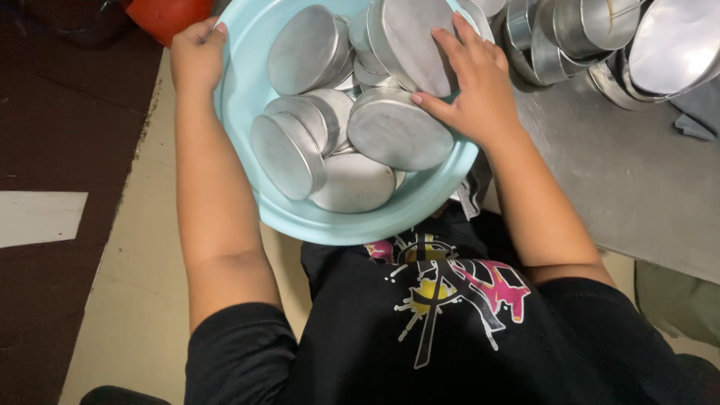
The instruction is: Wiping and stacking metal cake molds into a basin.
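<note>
Cream floor tiles run beneath the person, with a dark mat to one side and a grey steel table to the other.

Right-hand fingers are spread apart and lie flat on the bottom of the large tin at the far side of the bowl, while the thumb reaches down to touch the rim of the next tin. That right hand presses rather than clamps; nothing is pinched in it. Left-hand fingers are curled together over the bowl's far left rim, so the left hand grips the bowl itself.

One pale blue round bowl is held tilted against the person's chest, its near edge over the black printed shirt. Inside it I count about seven round metal tins in view, piled on edge and leaning on one another: one upper left, one standing at lower left, one lying flat at the bottom, one behind the lower-left one, and parts of others deeper down whose number cannot be told exactly.

On the table, well apart from the bowl, stand more stacked tins, at least four, beside a grey cloth. One orange object shows at the top edge, and one white sheet lies on the mat.
</note>
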